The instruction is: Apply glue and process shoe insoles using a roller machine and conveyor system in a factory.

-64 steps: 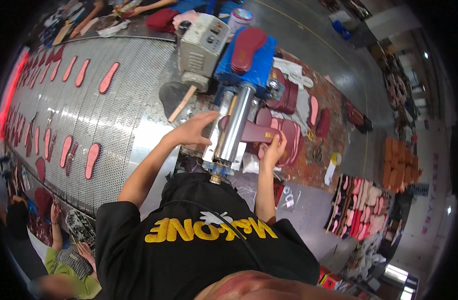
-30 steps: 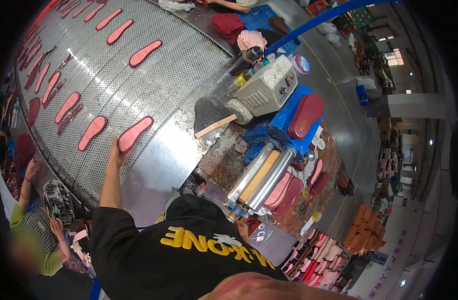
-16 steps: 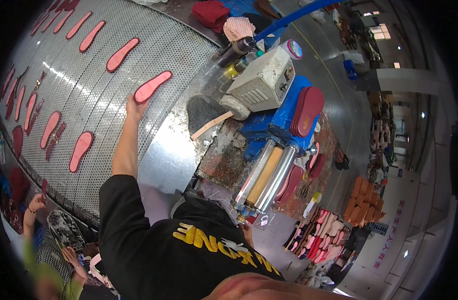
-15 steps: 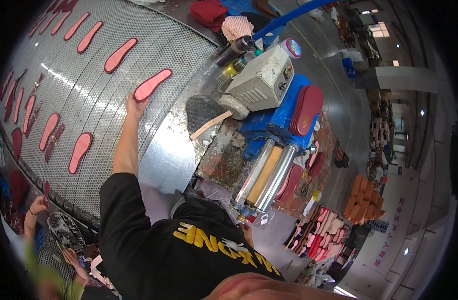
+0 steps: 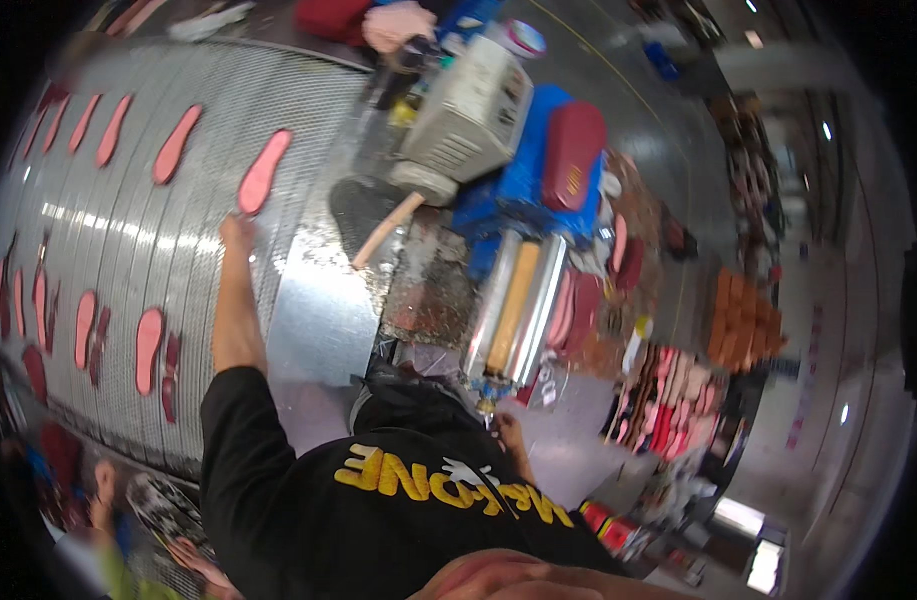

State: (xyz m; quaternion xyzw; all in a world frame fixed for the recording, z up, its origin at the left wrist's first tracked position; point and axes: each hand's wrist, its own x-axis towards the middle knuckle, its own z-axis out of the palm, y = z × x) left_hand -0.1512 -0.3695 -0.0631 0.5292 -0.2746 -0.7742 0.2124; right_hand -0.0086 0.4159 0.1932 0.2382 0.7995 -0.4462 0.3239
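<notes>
My left hand (image 5: 236, 234), blurred, is over the perforated metal conveyor (image 5: 193, 255). Just beyond its fingers lies a pink insole with a dark red edge (image 5: 265, 172), which the hand no longer seems to grip. Low down beside the near end of a roller machine (image 5: 518, 310) is my right hand (image 5: 509, 432); its fingers are small and smeared, so their pose is unclear. On the machine's blue body rests a stack of dark red insoles (image 5: 574, 155). Several more pink insoles, such as one insole (image 5: 150, 350), lie in two rows along the conveyor.
A grey metal box (image 5: 466, 105) stands behind the rollers. A wooden strip (image 5: 388, 231) crosses dark mesh beside the conveyor. Dark red and pink insoles (image 5: 580, 310) lie right of the rollers. Another person's hand (image 5: 104, 482) shows at lower left.
My left hand has drawn back from the insole, which now lies on the conveyor. My right hand shows more beside the rollers. The whole view has shifted and turned.
</notes>
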